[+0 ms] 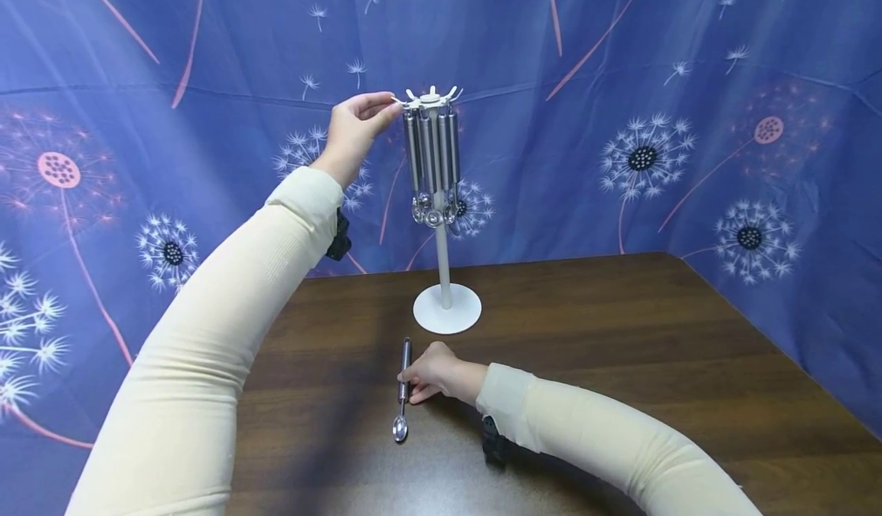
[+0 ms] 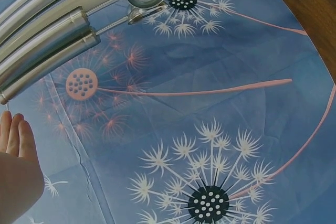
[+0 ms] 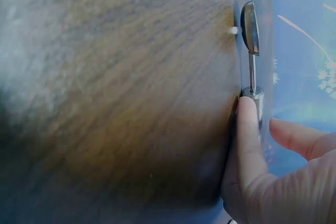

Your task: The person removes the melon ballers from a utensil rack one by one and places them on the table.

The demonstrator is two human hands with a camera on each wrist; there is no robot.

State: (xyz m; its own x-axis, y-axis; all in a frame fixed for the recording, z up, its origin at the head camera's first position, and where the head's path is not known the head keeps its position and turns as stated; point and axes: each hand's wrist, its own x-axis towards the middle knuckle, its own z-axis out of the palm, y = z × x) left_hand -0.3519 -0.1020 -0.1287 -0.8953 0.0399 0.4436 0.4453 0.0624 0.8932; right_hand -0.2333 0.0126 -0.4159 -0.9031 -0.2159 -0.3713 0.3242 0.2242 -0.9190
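My left hand [image 1: 358,132] is raised to the top of a white utensil stand [image 1: 442,259], where thumb and fingers pinch the end of one hook. Several steel-handled utensils [image 1: 432,148] hang from the stand's hooks, their round metal heads downward. In the left wrist view, their handles [image 2: 50,64] pass above the fingers of my left hand [image 2: 21,166]. Low on the right, my right hand [image 1: 437,373] holds a metal spoon [image 1: 400,427] by its handle, at the tabletop. The right wrist view shows thumb and finger of that hand [image 3: 283,187] on either side of the spoon's handle [image 3: 253,94].
The brown wooden table [image 1: 586,332] carries the stand on its round white base [image 1: 430,317]. Behind it hangs a blue cloth [image 1: 551,156] with a dandelion print. The table's right edge slants toward the lower right.
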